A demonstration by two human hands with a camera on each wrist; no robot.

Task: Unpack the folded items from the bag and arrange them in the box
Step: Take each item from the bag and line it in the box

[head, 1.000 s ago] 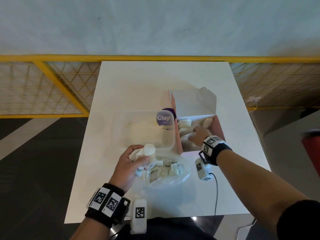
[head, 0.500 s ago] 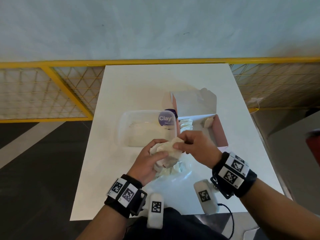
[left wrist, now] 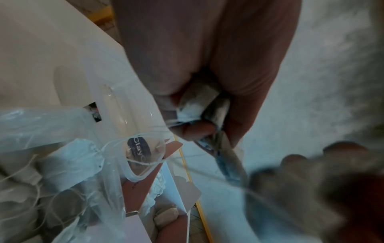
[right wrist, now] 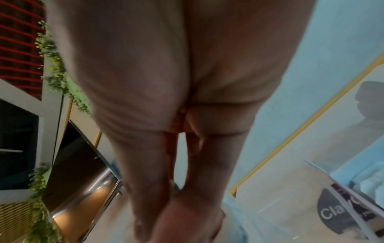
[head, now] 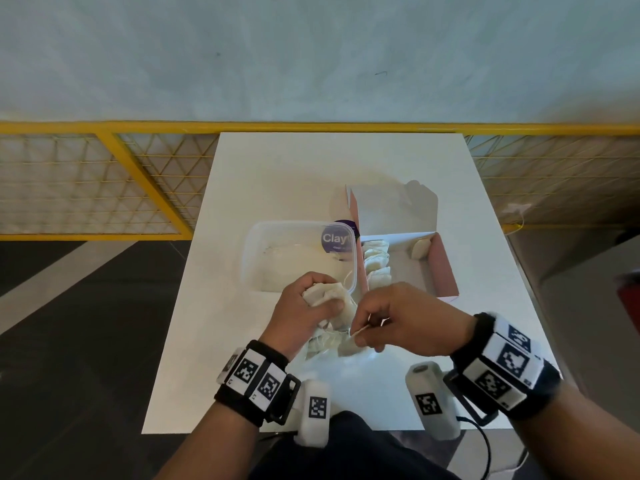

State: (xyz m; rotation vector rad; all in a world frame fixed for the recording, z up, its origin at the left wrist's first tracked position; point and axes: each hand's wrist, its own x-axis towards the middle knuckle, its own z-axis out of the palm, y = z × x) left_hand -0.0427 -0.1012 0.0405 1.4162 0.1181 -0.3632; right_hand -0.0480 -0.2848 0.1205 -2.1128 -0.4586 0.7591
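My left hand (head: 306,306) grips a bunch of white folded items (head: 323,293) just above the clear plastic bag (head: 329,346), which still holds more of them. In the left wrist view the left hand (left wrist: 197,118) is curled round the folded items (left wrist: 198,102), and threads trail from them. My right hand (head: 391,317) is beside it, thumb and forefinger pinching a thin pale string (head: 360,336) that runs to the bunch. The pink box (head: 441,265) lies open behind my right hand, with a row of folded items (head: 375,261) along its left side and one (head: 420,247) at the back.
A clear plastic tub (head: 263,258) with a purple "Clay" label (head: 334,239) stands left of the box on the white table (head: 311,174). A yellow mesh fence (head: 104,181) runs behind the table. The box lid (head: 391,209) stands upright at the back.
My right hand has left the box and come back to my left hand, where it now pinches a string. The left hand has kept its bunch and shifted slightly right.
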